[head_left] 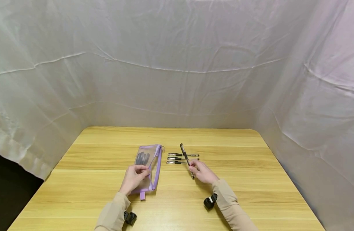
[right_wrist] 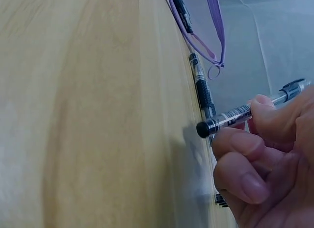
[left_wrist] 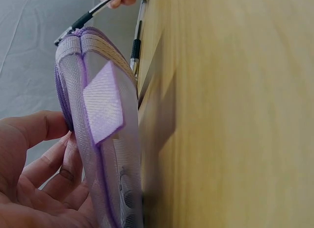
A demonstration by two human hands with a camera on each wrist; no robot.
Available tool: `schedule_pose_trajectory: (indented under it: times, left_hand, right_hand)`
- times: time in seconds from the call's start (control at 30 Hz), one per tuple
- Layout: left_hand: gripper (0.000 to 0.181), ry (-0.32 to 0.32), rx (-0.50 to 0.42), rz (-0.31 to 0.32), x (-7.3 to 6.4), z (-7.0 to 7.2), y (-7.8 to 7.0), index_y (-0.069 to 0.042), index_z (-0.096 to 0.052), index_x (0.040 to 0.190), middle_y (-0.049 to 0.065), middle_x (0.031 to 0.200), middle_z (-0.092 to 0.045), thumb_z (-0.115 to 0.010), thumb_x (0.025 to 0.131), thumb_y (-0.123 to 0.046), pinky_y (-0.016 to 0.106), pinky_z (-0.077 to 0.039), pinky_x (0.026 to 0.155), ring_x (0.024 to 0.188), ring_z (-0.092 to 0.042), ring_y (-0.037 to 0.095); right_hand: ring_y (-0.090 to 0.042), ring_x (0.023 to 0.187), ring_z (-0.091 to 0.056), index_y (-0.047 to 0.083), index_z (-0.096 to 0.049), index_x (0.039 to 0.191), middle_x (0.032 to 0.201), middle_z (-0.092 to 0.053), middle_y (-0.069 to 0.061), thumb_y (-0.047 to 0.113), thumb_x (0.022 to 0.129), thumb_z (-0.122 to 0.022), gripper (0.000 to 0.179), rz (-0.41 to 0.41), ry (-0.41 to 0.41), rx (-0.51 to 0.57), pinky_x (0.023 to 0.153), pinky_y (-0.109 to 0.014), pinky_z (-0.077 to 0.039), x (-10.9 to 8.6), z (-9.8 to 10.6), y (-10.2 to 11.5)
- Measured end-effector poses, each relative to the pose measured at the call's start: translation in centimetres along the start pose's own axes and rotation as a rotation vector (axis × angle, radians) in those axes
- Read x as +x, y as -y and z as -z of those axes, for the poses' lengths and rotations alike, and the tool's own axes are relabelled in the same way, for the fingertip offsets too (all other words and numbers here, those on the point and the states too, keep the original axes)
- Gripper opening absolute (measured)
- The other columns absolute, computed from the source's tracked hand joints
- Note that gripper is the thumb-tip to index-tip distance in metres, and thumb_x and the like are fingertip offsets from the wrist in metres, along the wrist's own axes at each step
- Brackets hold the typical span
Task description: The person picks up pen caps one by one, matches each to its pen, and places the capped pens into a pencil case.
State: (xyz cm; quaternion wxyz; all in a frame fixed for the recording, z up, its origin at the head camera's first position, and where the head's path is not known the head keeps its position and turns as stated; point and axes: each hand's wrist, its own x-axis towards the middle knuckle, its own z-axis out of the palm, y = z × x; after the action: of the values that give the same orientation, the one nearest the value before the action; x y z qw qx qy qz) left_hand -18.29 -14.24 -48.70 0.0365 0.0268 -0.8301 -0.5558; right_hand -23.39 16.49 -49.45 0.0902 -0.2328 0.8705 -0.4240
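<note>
With thumb and fingers my left hand (head_left: pixel 135 177) pinches the upper edge of a purple-trimmed mesh zipper pouch (head_left: pixel 157 171), whose mouth gapes toward the right. Several dark pens (head_left: pixel 142 158) show through its mesh. My right hand (head_left: pixel 203 172) holds a clear gel pen with a black grip (head_left: pixel 186 155) by its barrel, tilted above the table. Under that pen, 3 similar pens (head_left: pixel 174 158) lie side by side. In the right wrist view the held pen (right_wrist: pixel 236 115) sits between thumb and fingers, its black end pointing left.
The wood-grain table (head_left: pixel 87 192) has a rounded back edge, with pale fabric (head_left: pixel 177 96) hanging behind and at both sides. A purple tab (head_left: pixel 142 196) sticks out from the pouch's near end, and a small ring (head_left: pixel 163 149) hangs at its far corner.
</note>
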Motion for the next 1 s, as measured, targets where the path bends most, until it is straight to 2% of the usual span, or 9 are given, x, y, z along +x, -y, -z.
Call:
schedule_pose_trajectory:
  times: [0.23, 0.33, 0.4, 0.53, 0.63, 0.83, 1.0]
  left_hand:
    - [0.013, 0.003, -0.006, 0.006, -0.06, 0.06, 0.00, 0.005, -0.075, 0.097, 0.013, 0.081, -0.075, -0.072, 0.087, -0.003, 0.018, -0.050, 0.065, 0.070, -0.061, 0.009]
    - [0.013, 0.005, -0.005, 0.010, -0.10, 0.08, -0.02, 0.005, -0.075, 0.097, 0.012, 0.081, -0.075, -0.072, 0.088, -0.003, 0.018, -0.049, 0.065, 0.070, -0.061, 0.009]
    - [0.013, 0.005, -0.006, 0.010, -0.11, 0.08, -0.04, 0.005, -0.075, 0.097, 0.012, 0.081, -0.075, -0.072, 0.088, -0.003, 0.018, -0.050, 0.065, 0.070, -0.061, 0.009]
    - [0.013, 0.007, -0.009, 0.010, -0.11, 0.09, -0.05, 0.006, -0.075, 0.097, 0.012, 0.081, -0.074, -0.072, 0.088, -0.003, 0.018, -0.050, 0.064, 0.069, -0.062, 0.010]
    - [0.013, 0.007, -0.013, 0.010, -0.07, 0.06, -0.02, 0.006, -0.075, 0.097, 0.012, 0.080, -0.074, -0.072, 0.087, -0.003, 0.018, -0.050, 0.064, 0.069, -0.062, 0.010]
    - [0.013, 0.004, -0.012, 0.004, 0.02, 0.05, 0.04, 0.006, -0.075, 0.097, 0.012, 0.080, -0.074, -0.072, 0.087, -0.003, 0.018, -0.050, 0.064, 0.069, -0.062, 0.009]
    - [0.013, 0.003, -0.004, 0.004, 0.00, 0.05, 0.01, 0.006, -0.075, 0.097, 0.012, 0.080, -0.074, -0.072, 0.087, -0.003, 0.018, -0.050, 0.064, 0.069, -0.061, 0.009]
  right_hand:
    - [-0.008, 0.079, -0.055, -0.004, -0.058, 0.107, 0.093, -0.064, -0.014, 0.007, 0.102, -0.052, 0.014, 0.042, 0.009, -0.001, 0.071, -0.022, -0.048, -0.07, 0.10, 0.02]
    - [-0.008, 0.080, -0.056, -0.005, -0.057, 0.112, 0.094, -0.065, -0.013, 0.006, 0.102, -0.052, 0.016, 0.011, 0.020, 0.027, 0.073, -0.021, -0.050, -0.12, 0.12, 0.14]
    - [-0.010, 0.081, -0.059, -0.007, -0.054, 0.119, 0.101, -0.065, -0.015, 0.004, 0.101, -0.051, 0.021, -0.033, 0.032, 0.095, 0.074, -0.022, -0.053, -0.14, 0.11, 0.24]
    - [-0.016, 0.080, -0.065, -0.012, -0.042, 0.134, 0.111, -0.059, -0.023, -0.001, 0.100, -0.050, 0.036, -0.127, 0.059, 0.334, 0.075, -0.028, -0.060, -0.12, 0.11, 0.40]
    - [-0.020, 0.081, -0.068, -0.013, -0.037, 0.137, 0.113, -0.056, -0.022, -0.003, 0.099, -0.051, 0.042, -0.164, 0.070, 0.472, 0.077, -0.034, -0.062, 0.05, 0.11, 0.44]
    - [-0.021, 0.079, -0.069, -0.015, -0.040, 0.133, 0.107, -0.057, -0.013, -0.002, 0.095, -0.058, 0.045, -0.197, 0.068, 0.574, 0.076, -0.040, -0.063, 0.42, 0.10, 0.43]
    - [-0.022, 0.078, -0.068, -0.014, -0.039, 0.136, 0.104, -0.059, -0.013, -0.001, 0.093, -0.062, 0.051, -0.243, 0.078, 0.664, 0.075, -0.040, -0.063, 0.47, 0.04, 0.81]
